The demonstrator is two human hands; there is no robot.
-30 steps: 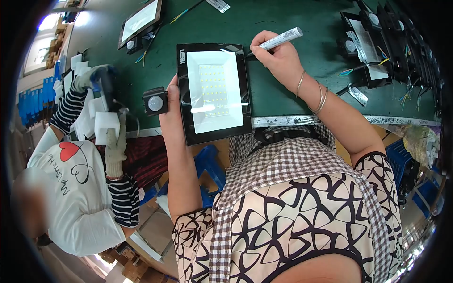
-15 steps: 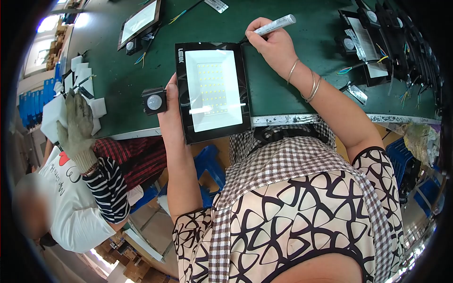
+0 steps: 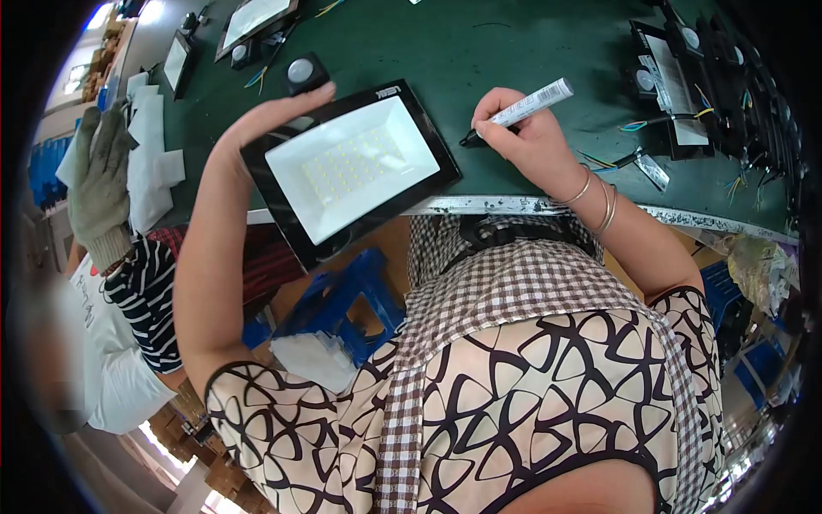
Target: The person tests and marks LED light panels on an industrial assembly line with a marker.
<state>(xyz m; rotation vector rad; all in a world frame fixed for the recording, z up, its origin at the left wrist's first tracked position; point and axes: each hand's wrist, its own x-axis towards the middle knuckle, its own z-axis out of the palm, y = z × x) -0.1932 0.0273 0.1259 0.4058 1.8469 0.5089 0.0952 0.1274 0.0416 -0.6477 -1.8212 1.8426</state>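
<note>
My left hand (image 3: 287,110) is closed on a black-framed LED floodlight (image 3: 364,244), most of its fingers hidden behind the lamp. The floodlight is tilted, its white face with small yellow LEDs turned up, and its lower corner juts past the table edge. A black motion sensor (image 3: 306,74) with a round pale lens shows just beyond my left fingers. In my right hand (image 3: 527,141) is a white marker pen (image 3: 541,99), gripped with its dark tip pointing down and left. That tip is apart from the floodlight, close to its right corner.
Several floodlights with loose wires (image 3: 685,94) crowd the green table (image 3: 479,51) at right. More lamps (image 3: 248,26) lie at the back left. A co-worker's gloved hand (image 3: 101,184) is beside white foam pieces (image 3: 147,158) at left. A blue stool (image 3: 368,295) stands below the edge.
The floodlight has turned clockwise and shifted left, with my left hand now higher on its far side. My right hand and the marker have moved down and right, away from the frame. The co-worker's glove moved left.
</note>
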